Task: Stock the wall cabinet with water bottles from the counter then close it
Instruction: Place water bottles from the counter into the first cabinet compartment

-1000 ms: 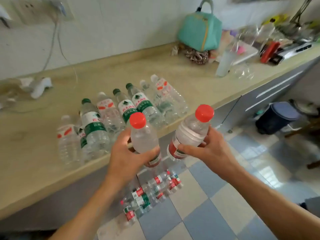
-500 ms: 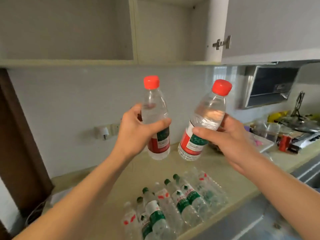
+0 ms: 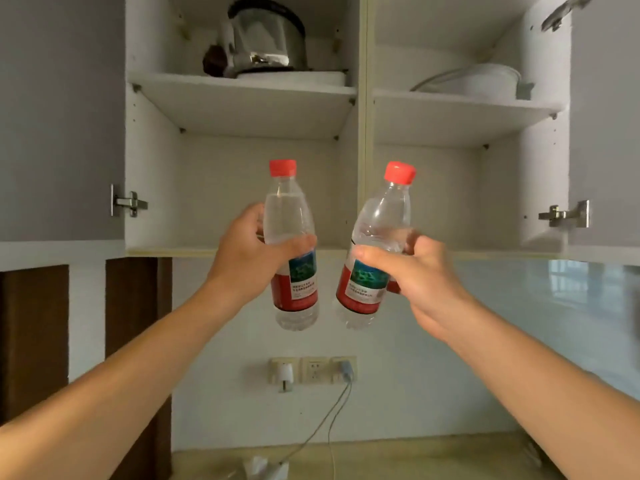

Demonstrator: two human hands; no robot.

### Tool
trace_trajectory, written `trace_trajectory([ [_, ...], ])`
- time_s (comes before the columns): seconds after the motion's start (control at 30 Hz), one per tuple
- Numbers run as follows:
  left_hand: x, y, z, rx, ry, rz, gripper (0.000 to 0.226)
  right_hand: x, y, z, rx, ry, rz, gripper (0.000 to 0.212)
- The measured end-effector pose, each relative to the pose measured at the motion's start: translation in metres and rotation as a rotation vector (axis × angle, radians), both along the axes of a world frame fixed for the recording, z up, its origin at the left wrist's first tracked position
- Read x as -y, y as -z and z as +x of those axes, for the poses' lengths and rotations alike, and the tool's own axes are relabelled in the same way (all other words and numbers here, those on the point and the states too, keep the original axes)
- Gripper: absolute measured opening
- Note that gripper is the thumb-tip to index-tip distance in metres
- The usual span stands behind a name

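two water bottles are held up in front of the open wall cabinet (image 3: 362,188), one per hand. the left bottle (image 3: 290,244) is kept upright, red cap on top, and is gripped round its middle by the left hand (image 3: 247,258), fingers and thumb curled about it just above the label. the right bottle (image 3: 374,247) is tilted, cap leaning to the right, and is clasped at the label by the right hand (image 3: 420,271), thumb across the front. the two bottles are close together but no contact is seen between them.

both are poised just below and in front of the lower shelf (image 3: 180,251), which looks bare as far as can be made out from this low angle. the centre divider (image 3: 362,98) is lined up between the two caps. on the upper shelf a steel pot (image 3: 266,39) is stored on the left, and what may be a white bowl (image 3: 485,81) on the right. sockets (image 3: 313,370) and a trailing cable (image 3: 325,420) are seen on the wall below.

the risks, as judged: the tilted bottle could be caught on the shelf lip or the divider and knocked loose; a bottle set down off-square could topple and roll out, since the doors are wide open.
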State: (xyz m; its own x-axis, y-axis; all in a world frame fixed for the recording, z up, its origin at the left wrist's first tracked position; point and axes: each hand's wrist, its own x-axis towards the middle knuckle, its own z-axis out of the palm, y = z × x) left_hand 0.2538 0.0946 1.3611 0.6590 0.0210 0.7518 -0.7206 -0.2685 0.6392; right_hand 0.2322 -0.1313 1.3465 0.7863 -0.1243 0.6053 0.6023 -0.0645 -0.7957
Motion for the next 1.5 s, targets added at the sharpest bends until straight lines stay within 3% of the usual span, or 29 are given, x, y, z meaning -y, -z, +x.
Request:
trace_trajectory([
  [0.2, -0.031, -0.049, 0.018, -0.008, -0.097, -0.041, 0.034, -0.039, -0.067, 0.042, -0.062, -0.141, 0.051, 0.057],
  [0.33, -0.051, -0.077, 0.034, -0.007, -0.113, -0.090, 0.034, -0.059, -0.095, 0.066, -0.032, -0.159, 0.001, 0.041],
  [0.63, -0.082, -0.118, 0.109, 0.013, -0.080, -0.071, 0.055, -0.095, -0.116, 0.154, 0.017, 0.010, -0.114, 0.040],
  [0.87, -0.086, -0.103, 0.196, -0.071, -0.091, -0.047, 0.076, -0.104, -0.111, 0.219, 0.010, 0.126, -0.187, 0.034],
  [1.0, -0.090, -0.089, 0.229, -0.049, -0.013, -0.129, 0.026, -0.106, -0.114, 0.234, -0.017, 0.207, -0.318, 0.044],
  [1.2, -0.109, -0.077, 0.244, -0.154, 0.048, 0.257, 0.054, -0.096, -0.098, 0.233, -0.050, 0.275, -0.605, 0.081],
  [1.5, -0.109, -0.077, 0.273, -0.172, 0.050, 0.348, 0.039, -0.109, -0.099, 0.280, -0.088, 0.261, -0.609, 0.071],
])
